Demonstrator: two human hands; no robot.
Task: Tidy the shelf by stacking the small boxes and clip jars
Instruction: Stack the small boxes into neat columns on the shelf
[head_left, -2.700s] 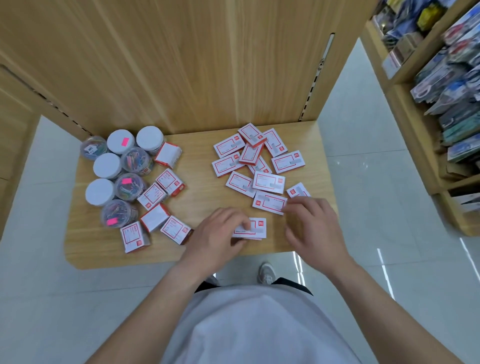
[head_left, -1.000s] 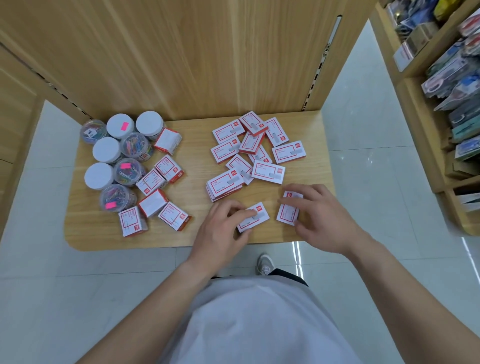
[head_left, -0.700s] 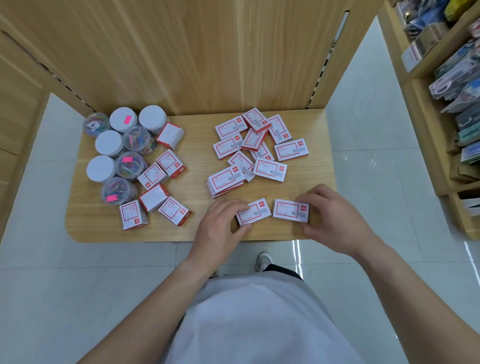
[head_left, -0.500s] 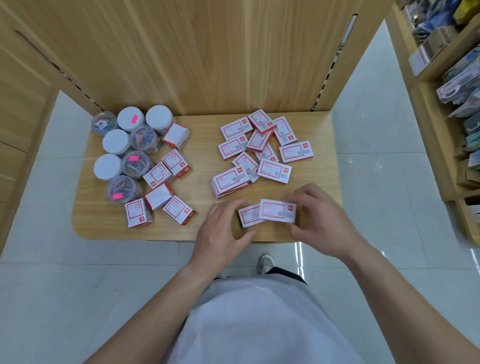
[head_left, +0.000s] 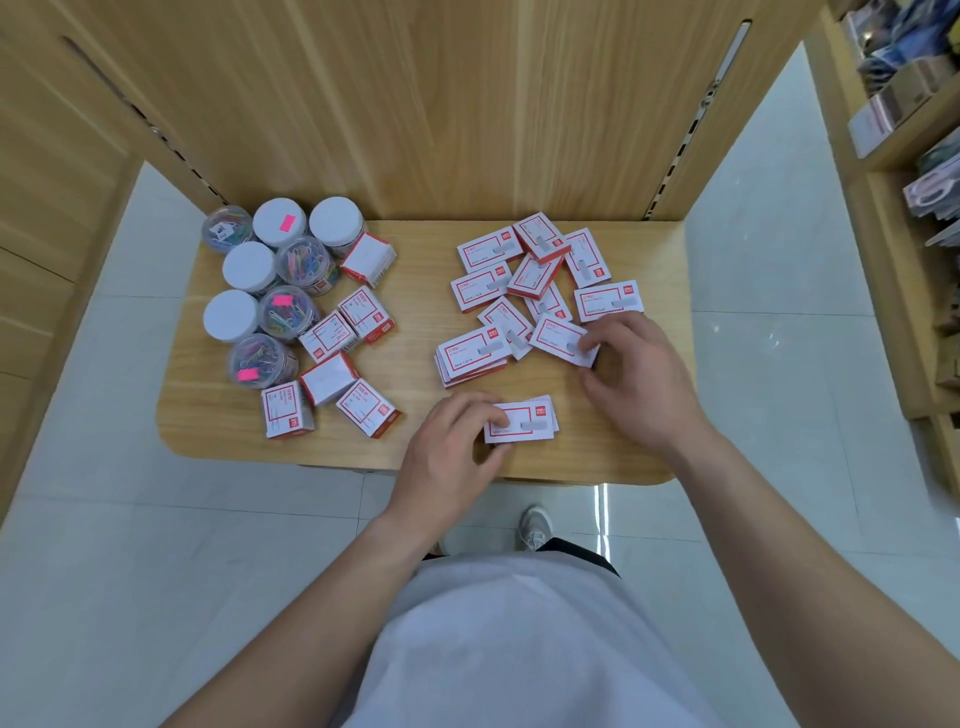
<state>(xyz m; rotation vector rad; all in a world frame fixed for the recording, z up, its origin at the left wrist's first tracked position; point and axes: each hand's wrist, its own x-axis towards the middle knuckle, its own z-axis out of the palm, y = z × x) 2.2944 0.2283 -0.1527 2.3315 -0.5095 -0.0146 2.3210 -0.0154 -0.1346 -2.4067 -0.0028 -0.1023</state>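
A: What is the left hand (head_left: 451, 448) doing in the head view?

B: Its fingers are curled onto the left end of a small stack of flat white boxes with red borders (head_left: 521, 420), pinning it on the light wooden shelf board (head_left: 613, 447) near the front edge.

A: And the right hand (head_left: 635, 375)?

B: It sits just beyond and to the right of that stack, with fingertips pinched on the right end of one flat white red-bordered box (head_left: 563, 340).

A: What lies past the right hand?

B: A loose scatter of the same flat boxes (head_left: 540, 262), some overlapping, spreads towards the wooden back panel (head_left: 467, 104). Just left of the pinched box is another low stack of flat boxes (head_left: 471, 354), slightly fanned.

A: And over by the left hand?

B: Well to its left, chunkier white-and-red cartons (head_left: 332, 358) lie tumbled at odd angles. Beyond them stands a cluster of clear round jars of coloured paper clips (head_left: 280, 270), some showing white lids, some lying so the clips show, several with pink stickers.
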